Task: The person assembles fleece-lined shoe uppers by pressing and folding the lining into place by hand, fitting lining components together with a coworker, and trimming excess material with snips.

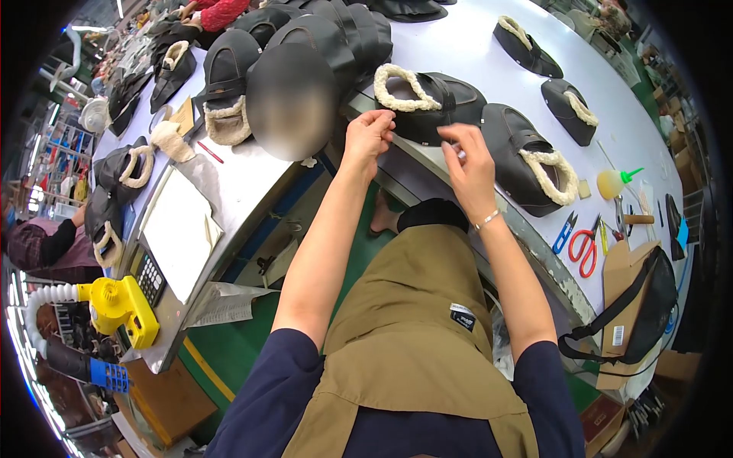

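My left hand (370, 137) is raised at the table edge with thumb and fingers pinched together. Whatever lies in that pinch is too small to make out. To its right my right hand (472, 168) has its fingers curled in, slightly blurred; anything held there is hidden. Just beyond both hands, a black shoe with a cream fleece lining (450, 91) lies on the table. A second fleece-lined black shoe (508, 153) rests close to the right of my right hand.
Blue snips (565, 233), red-handled scissors (586, 250), a glue bottle (610, 184) and a hammer (637, 219) lie at right, near a cardboard box (617, 286). More shoes stand behind. At left are papers (179, 229), a calculator (147, 276) and a yellow blower (122, 305). Other people work at far left.
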